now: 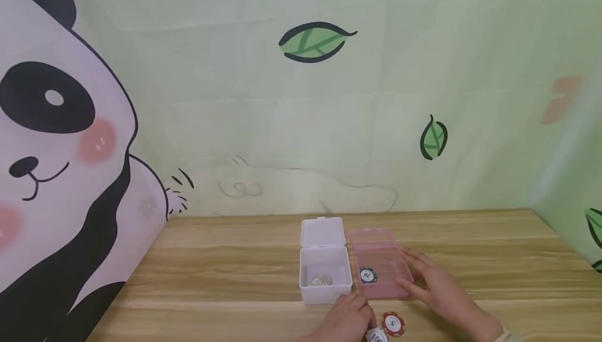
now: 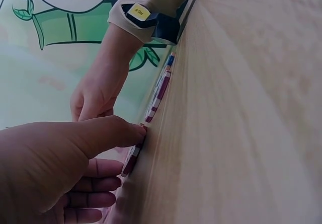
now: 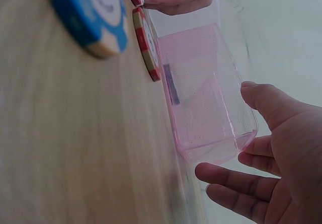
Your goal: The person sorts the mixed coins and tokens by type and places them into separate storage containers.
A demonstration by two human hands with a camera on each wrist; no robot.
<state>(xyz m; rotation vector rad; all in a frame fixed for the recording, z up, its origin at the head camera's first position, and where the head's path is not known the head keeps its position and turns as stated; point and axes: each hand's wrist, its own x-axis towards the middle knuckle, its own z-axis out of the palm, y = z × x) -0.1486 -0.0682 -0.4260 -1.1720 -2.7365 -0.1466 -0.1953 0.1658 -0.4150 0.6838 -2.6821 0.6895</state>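
On the wooden table, my left hand (image 1: 345,317) pinches a poker chip marked 100 (image 1: 377,335) at its edge. The thumb (image 2: 123,133) shows at that chip's rim in the left wrist view. Just right of it lies a red poker chip (image 1: 393,324) marked 5. My right hand (image 1: 437,290) holds the right side of an open, see-through pink box (image 1: 385,291), thumb at its near rim and fingers along the side. Inside that box is a green-and-white chip (image 1: 368,275) marked 20.
An open white box (image 1: 325,295) with clear, shiny round pieces (image 1: 321,280) in it stands left of the pink box. A blue chip (image 3: 90,17) lies close to the camera in the right wrist view. A printed cloth (image 1: 263,122) hangs behind the table (image 1: 226,263).
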